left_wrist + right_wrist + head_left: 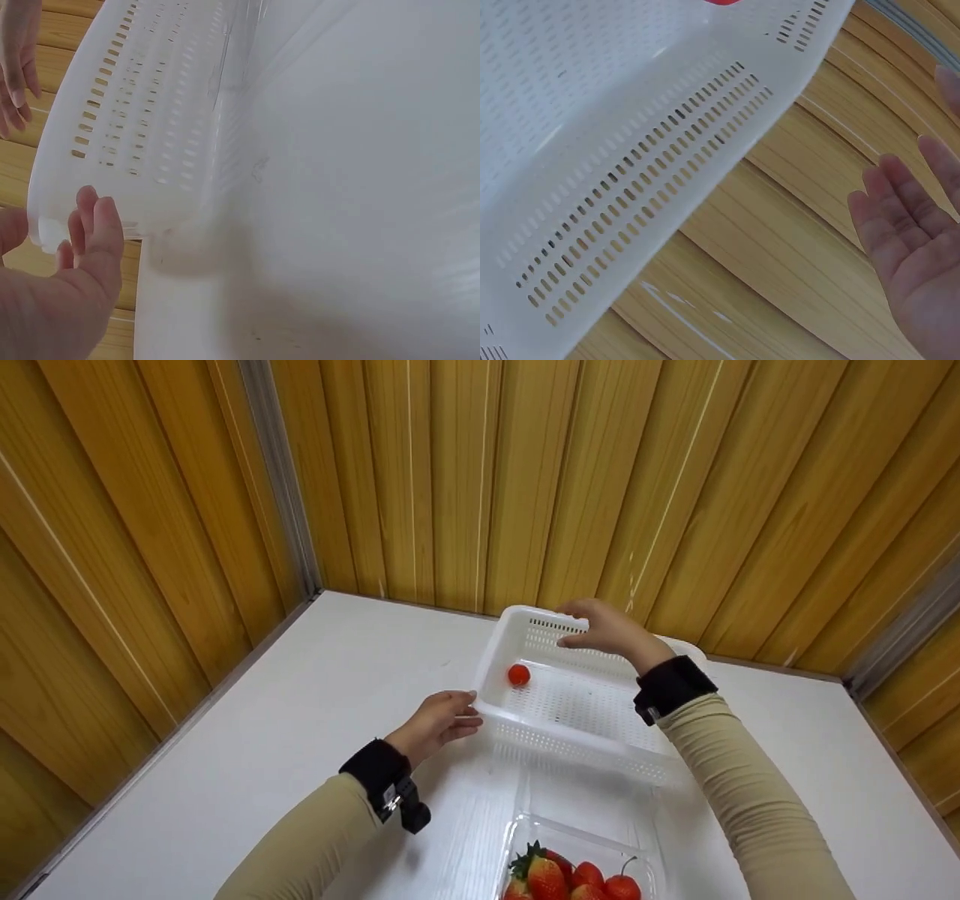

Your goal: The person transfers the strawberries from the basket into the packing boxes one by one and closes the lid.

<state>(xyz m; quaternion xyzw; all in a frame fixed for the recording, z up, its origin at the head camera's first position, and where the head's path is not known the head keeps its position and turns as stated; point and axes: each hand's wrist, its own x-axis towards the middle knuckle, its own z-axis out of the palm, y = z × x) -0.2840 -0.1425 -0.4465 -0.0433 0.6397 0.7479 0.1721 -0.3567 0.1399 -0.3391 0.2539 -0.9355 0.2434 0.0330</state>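
Note:
A white perforated plastic basket [592,736] is at the far side of the table, with one small red round fruit [519,675], perhaps a cherry tomato, inside at the left. At its near left corner, my left hand [437,725] holds the rim; the left wrist view has the thumb on one side and fingers [105,232] on the other. My right hand [604,634] hovers over the basket's back rim, fingers spread and holding nothing. In the right wrist view its palm [926,277] stands apart from the basket wall [652,180].
A clear plastic box [585,836] stands in front of the basket, with strawberries [546,879] and several smaller red fruits, one with a stem [622,886]. Yellow wood-patterned walls [450,487] enclose the white table [360,660] at the back and sides.

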